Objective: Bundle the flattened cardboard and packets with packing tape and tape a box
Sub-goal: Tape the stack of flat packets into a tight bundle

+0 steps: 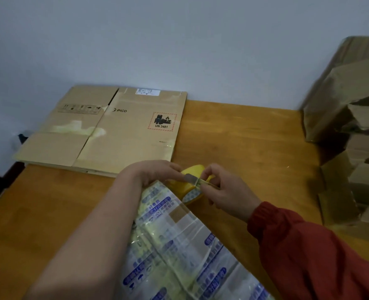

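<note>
Tabletop [244, 137] of orange wood fills the lower frame, under a pale wall [179, 40]. Your flattened cardboard [114, 131] lies upper left; crumpled brown boxes [356, 126] pile at the right edge. At centre your left hand [155, 172] grips the yellow tape roll [185, 187] and your right hand [224, 191] pinches the tape end [205, 182], just above the taped packets [175, 245] at bottom centre.

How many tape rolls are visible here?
1. The tape roll is at the far end of the packet bundle; left hand grips it, right hand pinches its strip. Others possibly hidden.
</note>
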